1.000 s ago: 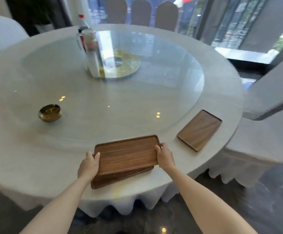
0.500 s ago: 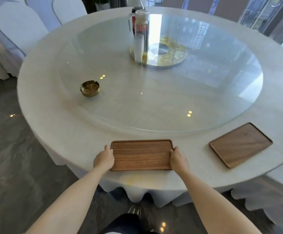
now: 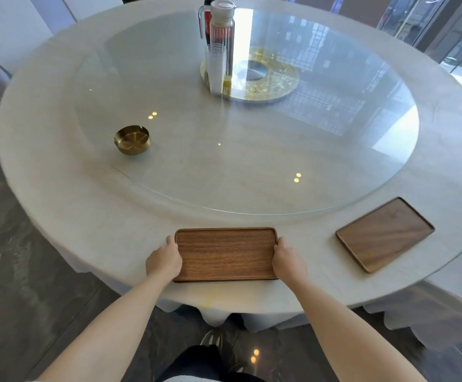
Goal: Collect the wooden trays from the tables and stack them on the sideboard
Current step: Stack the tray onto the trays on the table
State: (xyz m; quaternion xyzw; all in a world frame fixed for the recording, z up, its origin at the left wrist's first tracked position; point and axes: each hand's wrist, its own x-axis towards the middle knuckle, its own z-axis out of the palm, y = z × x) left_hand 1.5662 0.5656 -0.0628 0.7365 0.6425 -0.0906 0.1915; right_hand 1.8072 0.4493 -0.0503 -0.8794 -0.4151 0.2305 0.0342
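Note:
A wooden tray [image 3: 225, 253] lies at the near edge of the round table [image 3: 86, 210], squared up over a second tray of which only a thin dark edge shows along its front. My left hand [image 3: 164, 260] grips the stack's left end and my right hand [image 3: 288, 260] grips its right end. Another wooden tray [image 3: 385, 234] lies alone on the tablecloth to the right, untouched.
A glass turntable [image 3: 252, 150] covers the table's middle, carrying a brass ashtray [image 3: 132, 139], a tall pitcher [image 3: 221, 42] and a gold centre disc [image 3: 263, 75]. White-covered chairs [image 3: 9, 31] stand at the far left. Dark polished floor [image 3: 31, 299] lies below.
The upper tray, skewed over the lower one a second ago, now sits squarely on it. My view has shifted so the table appears more to the right.

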